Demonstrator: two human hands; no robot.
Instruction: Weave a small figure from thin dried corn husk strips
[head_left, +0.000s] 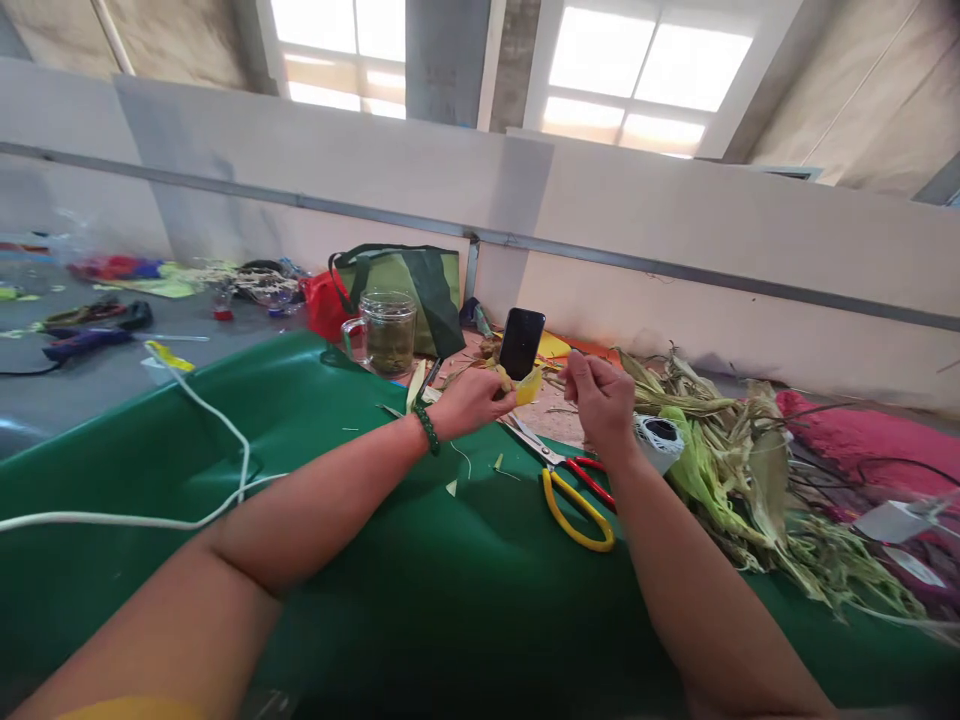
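Observation:
My left hand (474, 402), with a green bead bracelet at the wrist, pinches a yellowish piece of husk (529, 386) between thumb and fingers. My right hand (602, 402) is raised just to its right, the fingers closed together; whatever they hold is too fine or hidden to make out. Below and between the hands lie scissors (578, 512) with one yellow and one red handle, their blades pointing away. A white thread spool (660, 440) stands beside my right wrist. Behind the hands a dark phone (522, 343) leans upright.
A green mat (450, 610) covers the near table, with small scraps on it. A glass mug (390, 335) of liquid stands before a green bag (439, 300). Dried corn husks (765, 480) and pink cloth (847, 440) pile up right. A white cord (244, 455) crosses the left.

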